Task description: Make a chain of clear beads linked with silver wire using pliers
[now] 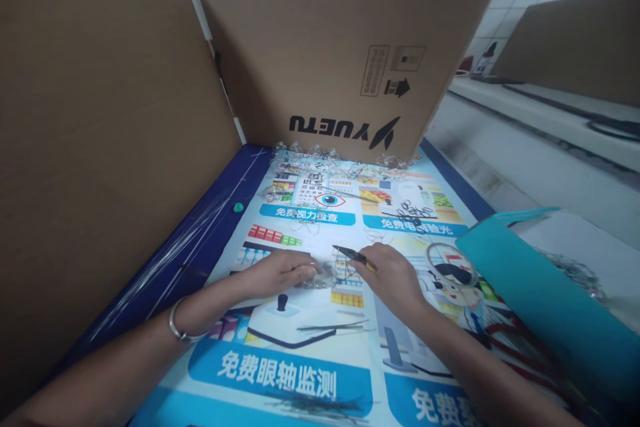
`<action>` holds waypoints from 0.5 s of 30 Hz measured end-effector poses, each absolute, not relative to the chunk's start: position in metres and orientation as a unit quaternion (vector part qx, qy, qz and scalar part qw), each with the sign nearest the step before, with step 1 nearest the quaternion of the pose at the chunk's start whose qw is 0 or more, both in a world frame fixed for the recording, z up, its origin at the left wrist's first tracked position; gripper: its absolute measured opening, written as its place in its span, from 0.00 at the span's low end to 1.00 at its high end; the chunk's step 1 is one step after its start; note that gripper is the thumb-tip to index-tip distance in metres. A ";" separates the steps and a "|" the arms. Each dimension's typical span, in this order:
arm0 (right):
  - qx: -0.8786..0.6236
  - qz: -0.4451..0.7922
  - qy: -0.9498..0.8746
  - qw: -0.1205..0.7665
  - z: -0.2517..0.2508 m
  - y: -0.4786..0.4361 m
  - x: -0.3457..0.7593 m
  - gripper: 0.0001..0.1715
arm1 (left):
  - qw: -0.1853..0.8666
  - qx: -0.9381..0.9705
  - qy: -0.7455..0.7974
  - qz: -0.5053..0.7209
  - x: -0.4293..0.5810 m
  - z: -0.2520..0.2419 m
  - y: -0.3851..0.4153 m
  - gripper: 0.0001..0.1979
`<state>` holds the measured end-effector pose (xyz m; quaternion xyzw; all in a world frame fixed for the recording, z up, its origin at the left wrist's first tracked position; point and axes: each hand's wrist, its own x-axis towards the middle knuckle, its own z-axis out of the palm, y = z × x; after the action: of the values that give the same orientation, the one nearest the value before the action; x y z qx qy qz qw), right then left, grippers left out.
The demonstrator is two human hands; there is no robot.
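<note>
My left hand (295, 271) is closed on a small, shiny piece of bent wire (324, 275), blurred, so its exact shape does not show. My right hand (387, 273) grips needle-nose pliers (354, 255) with dark jaws and a bit of yellow handle showing. The pliers' tip points up and left, just above the wire piece and apart from it. Straight cut wires (334, 327) lie on the printed sheet below my hands, and a blurred bundle of wires (315, 404) sits nearer the front edge.
Bent wire pieces (320, 153) line the foot of the upright cardboard (325, 47). Dark bent wires (413, 210) and a round coil (453, 264) lie to the right. A teal open box (545, 293) with wire in it stands at the right. Another cardboard panel (100, 113) rises at left.
</note>
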<state>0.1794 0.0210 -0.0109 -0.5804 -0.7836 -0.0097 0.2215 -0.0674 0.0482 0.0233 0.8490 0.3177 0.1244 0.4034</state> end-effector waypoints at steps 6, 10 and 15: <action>-0.580 -0.021 -0.784 0.220 -0.010 0.020 0.178 0.11 | 0.412 0.822 0.352 0.172 -0.062 0.013 0.049 0.13; -0.581 -0.029 -0.783 0.222 -0.009 0.020 0.178 0.12 | 0.471 0.777 0.383 0.166 -0.062 0.015 0.048 0.09; -0.582 -0.038 -0.781 0.224 -0.010 0.020 0.177 0.13 | 0.576 0.692 0.394 0.184 -0.057 0.018 0.047 0.12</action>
<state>0.1766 0.0201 -0.0095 -0.5820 -0.7807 -0.0383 0.2240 -0.0569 0.0469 0.0176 0.6917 0.3944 0.1837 0.5764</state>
